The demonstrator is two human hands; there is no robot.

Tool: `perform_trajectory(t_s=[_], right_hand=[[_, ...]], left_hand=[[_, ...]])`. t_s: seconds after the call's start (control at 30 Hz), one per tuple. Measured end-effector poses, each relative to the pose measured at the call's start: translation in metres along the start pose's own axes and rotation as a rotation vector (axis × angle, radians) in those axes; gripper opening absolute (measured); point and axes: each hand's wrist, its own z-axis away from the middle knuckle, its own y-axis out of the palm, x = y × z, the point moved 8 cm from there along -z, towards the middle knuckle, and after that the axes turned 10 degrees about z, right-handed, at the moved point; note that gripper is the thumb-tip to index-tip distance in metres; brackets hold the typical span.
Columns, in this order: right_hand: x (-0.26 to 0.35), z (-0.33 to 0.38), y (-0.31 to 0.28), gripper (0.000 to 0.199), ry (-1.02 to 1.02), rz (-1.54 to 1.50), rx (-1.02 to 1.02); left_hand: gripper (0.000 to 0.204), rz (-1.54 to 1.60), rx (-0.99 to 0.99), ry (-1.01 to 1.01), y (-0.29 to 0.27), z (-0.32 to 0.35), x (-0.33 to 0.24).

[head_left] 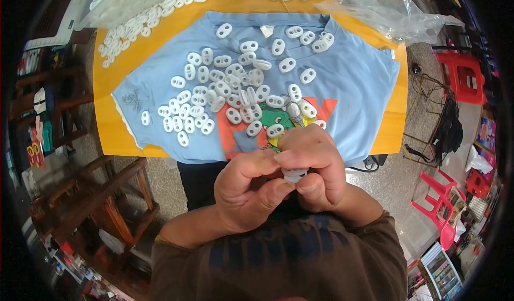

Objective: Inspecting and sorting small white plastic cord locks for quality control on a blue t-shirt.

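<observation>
Close to my chest, both hands pinch one white oval plastic piece with holes (294, 174). My left hand (243, 188) grips it from the left with thumb and bent fingers. From the other side, my right hand (320, 164) closes its thumb and forefinger on the same piece, and the fingers cover much of it. Just beyond my hands, many similar white two-hole oval pieces (233, 81) lie scattered and partly heaped on a light blue T-shirt (353, 76). Among them is a small grey object (294, 110) whose kind I cannot make out.
The shirt is spread over a yellow-orange table (393, 124). More white pieces (131, 33) and clear plastic sheeting (391, 12) lie along its far side. Wooden furniture (107, 204) stands on the left; a red stool (461, 76) and a pink-red stool (439, 199) are on the right.
</observation>
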Motion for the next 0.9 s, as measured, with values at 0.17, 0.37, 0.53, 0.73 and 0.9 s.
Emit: perform_trajectory(t_s=[0.17,0.37,0.53,0.73,0.9], right_hand=[[-0.002,-0.001,0.004,0.025,-0.043,-0.007,-0.028],[-0.001,-0.004,0.007,0.025,-0.101,-0.001,-0.042],[0.000,-0.004,0.004,0.028,-0.035,0.031,-0.060],[-0.006,-0.001,0.004,0.036,0.035,-0.026,-0.034],[-0.003,-0.001,0.008,0.037,-0.009,0.023,-0.018]], left_hand=[[0.025,-0.098,0.004,0.003,-0.004,0.001,-0.001],[0.025,-0.109,0.022,0.028,-0.007,0.002,-0.003],[0.029,-0.074,0.010,0.010,-0.010,0.002,-0.003],[0.032,-0.139,0.024,0.080,-0.010,0.002,-0.010],[0.033,-0.073,0.041,0.052,-0.012,0.003,-0.012]])
